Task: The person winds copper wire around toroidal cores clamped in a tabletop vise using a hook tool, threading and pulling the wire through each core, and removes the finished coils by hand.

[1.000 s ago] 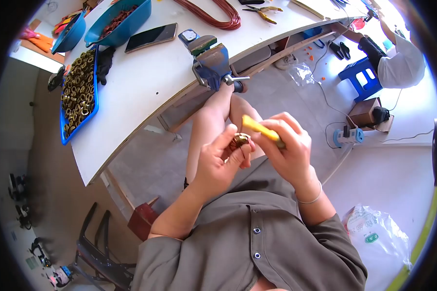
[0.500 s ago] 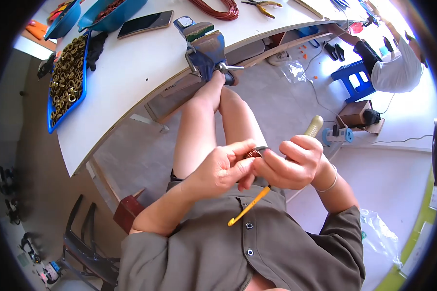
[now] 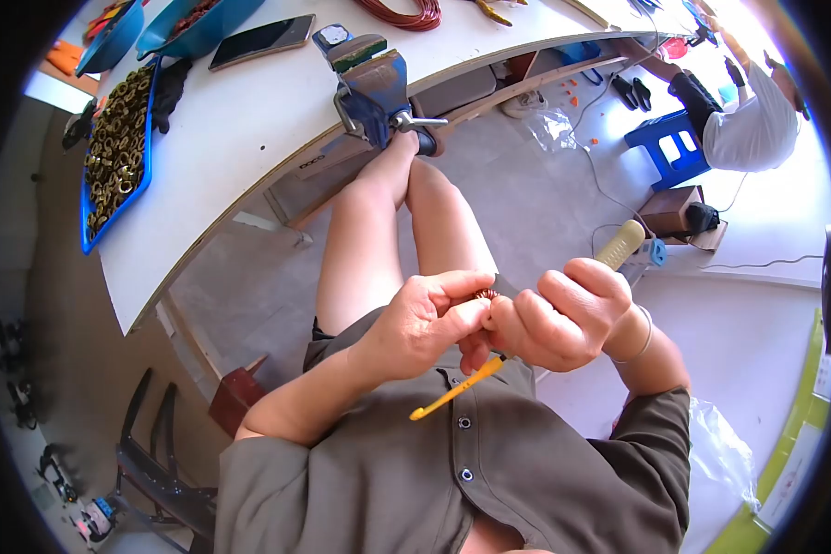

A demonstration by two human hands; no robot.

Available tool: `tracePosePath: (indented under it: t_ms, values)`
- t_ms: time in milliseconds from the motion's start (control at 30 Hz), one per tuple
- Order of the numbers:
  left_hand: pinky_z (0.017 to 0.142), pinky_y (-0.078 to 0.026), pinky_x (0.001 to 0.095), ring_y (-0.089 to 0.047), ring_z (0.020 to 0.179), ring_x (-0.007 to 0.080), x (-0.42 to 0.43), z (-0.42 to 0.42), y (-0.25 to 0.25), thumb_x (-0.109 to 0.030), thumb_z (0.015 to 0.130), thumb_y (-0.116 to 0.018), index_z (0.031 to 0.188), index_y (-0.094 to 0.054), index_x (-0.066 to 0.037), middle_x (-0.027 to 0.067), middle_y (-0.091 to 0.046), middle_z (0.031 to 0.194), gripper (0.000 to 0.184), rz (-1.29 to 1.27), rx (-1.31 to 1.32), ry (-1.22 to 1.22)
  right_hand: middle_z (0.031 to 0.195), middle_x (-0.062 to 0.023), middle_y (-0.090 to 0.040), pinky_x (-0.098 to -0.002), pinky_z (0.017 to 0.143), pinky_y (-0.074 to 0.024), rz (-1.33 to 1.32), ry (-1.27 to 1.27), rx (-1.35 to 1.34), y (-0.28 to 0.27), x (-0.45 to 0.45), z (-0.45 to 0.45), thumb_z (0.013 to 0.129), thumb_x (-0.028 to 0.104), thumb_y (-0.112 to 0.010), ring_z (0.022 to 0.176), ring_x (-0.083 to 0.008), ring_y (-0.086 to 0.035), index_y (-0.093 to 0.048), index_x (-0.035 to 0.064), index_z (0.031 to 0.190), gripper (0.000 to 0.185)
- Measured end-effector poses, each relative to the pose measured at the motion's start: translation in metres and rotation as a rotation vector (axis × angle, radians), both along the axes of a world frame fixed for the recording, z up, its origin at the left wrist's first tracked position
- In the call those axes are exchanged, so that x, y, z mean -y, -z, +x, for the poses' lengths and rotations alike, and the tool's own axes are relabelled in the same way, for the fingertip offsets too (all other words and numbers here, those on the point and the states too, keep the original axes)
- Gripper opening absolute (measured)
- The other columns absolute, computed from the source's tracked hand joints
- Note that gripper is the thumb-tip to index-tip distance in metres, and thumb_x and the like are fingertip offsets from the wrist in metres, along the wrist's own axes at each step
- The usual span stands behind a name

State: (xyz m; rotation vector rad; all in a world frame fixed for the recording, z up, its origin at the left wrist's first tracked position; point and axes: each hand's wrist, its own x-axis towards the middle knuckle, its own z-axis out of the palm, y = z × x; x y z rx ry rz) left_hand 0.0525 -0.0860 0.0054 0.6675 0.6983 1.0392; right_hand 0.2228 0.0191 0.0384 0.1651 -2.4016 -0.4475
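My left hand (image 3: pixel 422 323) pinches a small ring wound with copper wire (image 3: pixel 487 295) between thumb and fingers; much of the ring is hidden. Against it, the fingertips of my right hand (image 3: pixel 563 319) are closed. Out of the lower side of the right fist sticks a yellow crochet hook (image 3: pixel 457 390), its hooked end pointing down and left. A beige handle (image 3: pixel 621 245) comes out of the fist's upper side. Whether handle and hook are one tool is hidden by the fingers. Both hands are above my lap.
A blue vise (image 3: pixel 376 92) is fixed at the edge of the white workbench (image 3: pixel 222 138). On the bench are a blue tray (image 3: pixel 148 175) of small rings, a phone (image 3: pixel 262 42), copper wire (image 3: pixel 406 11) and blue bowls. Another person (image 3: pixel 752 129) is at the upper right.
The right hand has moved slightly right and the handle has tilted. The hook's end has shifted left and up. The view has shifted a little; the left hand still pinches the wound ring.
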Motion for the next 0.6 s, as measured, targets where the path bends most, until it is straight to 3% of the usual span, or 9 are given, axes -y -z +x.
tracePosePath:
  t_ms: [133,200,267,300,333,400,500,533,600]
  values:
    - [0.058,-0.047,0.0207,-0.056,0.063,0.0059,0.002,0.018,-0.002,-0.007,0.091,-0.049,0.101,-0.054,0.004,0.0039,-0.060,0.078,0.015,0.056,-0.094,-0.266,0.071,0.0003,-0.049,-0.0218,0.045,-0.0275,-0.036,0.075,-0.198,0.011,-0.004,-0.004,0.057,0.017,-0.068,0.047,-0.0070,-0.044,-0.064,0.0079,0.079,0.024]
    - [0.057,-0.049,0.0231,-0.060,0.062,0.0094,0.006,0.029,-0.001,-0.003,0.085,-0.055,0.092,-0.055,0.003,0.0061,-0.062,0.075,0.010,0.146,-0.233,-0.497,0.066,-0.0009,-0.049,-0.0273,0.049,-0.0409,-0.239,0.207,-0.165,0.014,0.005,-0.002,0.075,0.019,-0.069,0.048,-0.0136,-0.049,-0.061,0.0067,0.077,0.014]
    - [0.054,-0.050,0.0268,-0.062,0.061,0.0170,-0.004,0.029,0.012,-0.001,0.081,-0.058,0.090,-0.055,0.002,0.0104,-0.062,0.072,0.009,0.658,-0.811,-0.722,0.069,-0.0027,-0.053,-0.0301,0.051,-0.0439,-0.432,0.248,-0.323,0.032,0.012,-0.010,0.079,0.014,-0.065,0.053,-0.0166,-0.052,-0.059,0.0055,0.079,0.011]
    - [0.054,-0.052,0.0309,-0.063,0.062,0.0256,-0.008,0.028,0.008,0.002,0.077,-0.060,0.088,-0.055,0.002,0.0157,-0.061,0.075,0.013,0.813,-1.002,-0.800,0.070,-0.0033,-0.054,-0.0303,0.051,-0.0446,-0.504,0.269,-0.428,0.041,0.017,-0.016,0.080,0.012,-0.064,0.055,-0.0176,-0.053,-0.059,0.0049,0.079,0.009]
    - [0.054,-0.052,0.0317,-0.063,0.063,0.0270,-0.011,0.027,0.012,0.003,0.076,-0.060,0.088,-0.054,0.003,0.0167,-0.061,0.077,0.013,0.886,-1.012,-0.832,0.068,-0.0044,-0.055,-0.0306,0.052,-0.0453,-0.513,0.310,-0.541,0.050,0.022,-0.024,0.082,0.008,-0.060,0.059,-0.0201,-0.053,-0.058,0.0040,0.079,0.005]
    - [0.056,-0.054,0.0340,-0.063,0.066,0.0306,-0.010,0.026,0.021,0.004,0.075,-0.060,0.089,-0.052,0.005,0.0201,-0.061,0.081,0.016,0.999,-1.034,-0.843,0.065,-0.0033,-0.056,-0.0267,0.044,-0.0376,-0.648,0.231,-0.697,0.060,0.025,-0.034,0.077,0.007,-0.064,0.046,-0.0142,-0.049,-0.060,0.0040,0.077,0.005]
    - [0.058,-0.055,0.0344,-0.063,0.067,0.0306,-0.009,0.022,0.022,0.004,0.075,-0.060,0.088,-0.051,0.006,0.0203,-0.061,0.081,0.016,1.072,-1.108,-0.791,0.063,-0.0063,-0.056,-0.0272,0.048,-0.0410,-0.998,0.188,-0.628,0.049,0.033,-0.031,0.076,-0.003,-0.058,0.052,-0.0178,-0.050,-0.057,0.0003,0.074,0.004]
    - [0.059,-0.056,0.0348,-0.063,0.069,0.0310,-0.011,0.020,0.029,0.004,0.076,-0.059,0.088,-0.051,0.006,0.0203,-0.061,0.082,0.014,1.136,-1.134,-0.809,0.067,-0.0076,-0.057,-0.0257,0.052,-0.0418,-1.258,0.178,-0.540,0.048,0.037,-0.025,0.080,-0.003,-0.056,0.057,-0.0159,-0.051,-0.057,-0.0021,0.077,0.003]
    - [0.059,-0.056,0.0350,-0.063,0.070,0.0311,-0.011,0.016,0.030,0.004,0.076,-0.060,0.088,-0.051,0.006,0.0202,-0.061,0.083,0.015,1.137,-1.156,-0.771,0.071,-0.0038,-0.051,-0.0212,0.048,-0.0277,-1.659,0.025,-0.574,0.055,0.041,-0.026,0.091,0.011,-0.050,0.054,-0.0065,-0.038,-0.054,-0.0008,0.079,0.017]
